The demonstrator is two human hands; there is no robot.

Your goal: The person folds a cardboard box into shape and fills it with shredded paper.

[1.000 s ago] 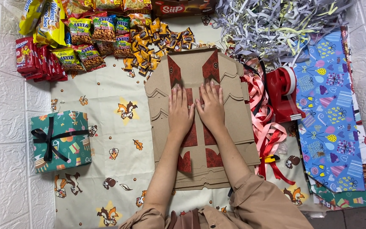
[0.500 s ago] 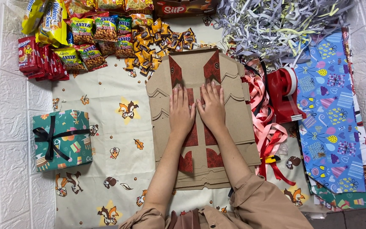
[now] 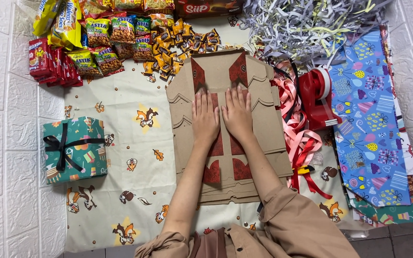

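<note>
Brown flattened cardboard box, lengthwise away, both hands flat

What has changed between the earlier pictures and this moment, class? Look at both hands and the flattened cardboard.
Almost nothing. The left hand and right hand lie flat, side by side, on the stack of flattened brown cardboard as before; at most they slid slightly. Nothing was taken hold of or let go. The wrapped gift box, snack packets, ribbons and red tape dispenser stayed put.
</note>
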